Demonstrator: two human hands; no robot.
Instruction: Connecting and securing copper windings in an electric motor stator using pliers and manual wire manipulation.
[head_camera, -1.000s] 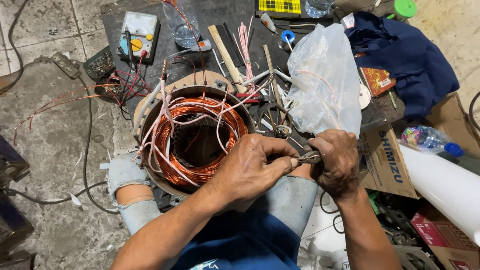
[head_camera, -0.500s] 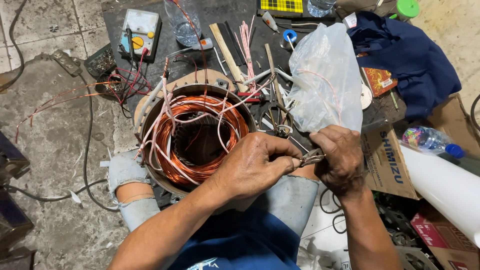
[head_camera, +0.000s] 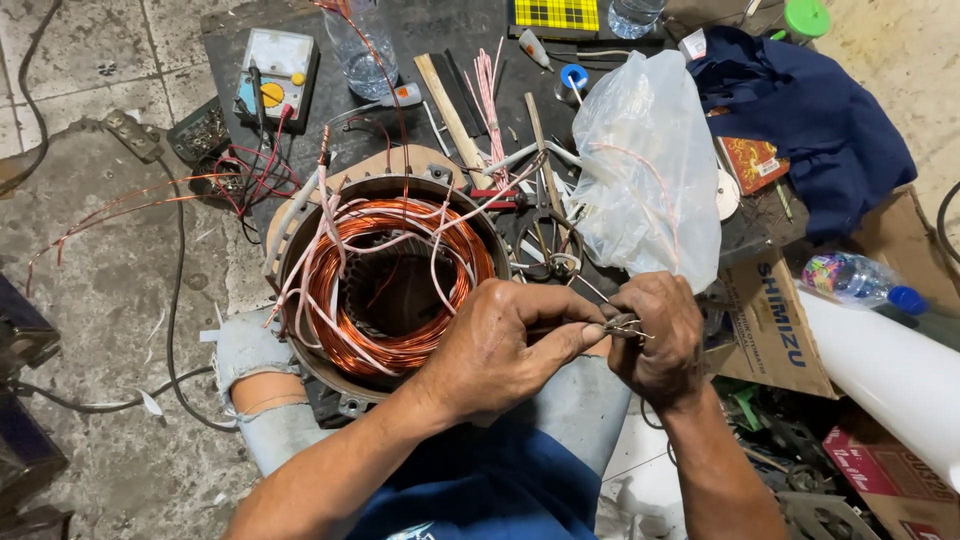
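Both hands, left (head_camera: 500, 345) and right (head_camera: 655, 340), still pinched on thin wire ends (head_camera: 625, 323) beside the copper-wound stator (head_camera: 390, 285); little changed, twisting ongoing.

A thin bundle of wire ends (head_camera: 625, 325), small and greyish, is pinched between the fingers of both hands just right of the motor stator (head_camera: 395, 280). The stator is a round metal shell holding shiny copper coils with pale pink leads spilling over its rim, open face up, resting against the person's knee.

A motor repair workshop: copper-wound stator (head_camera: 385, 285), multimeter (head_camera: 277, 75), scattered tools
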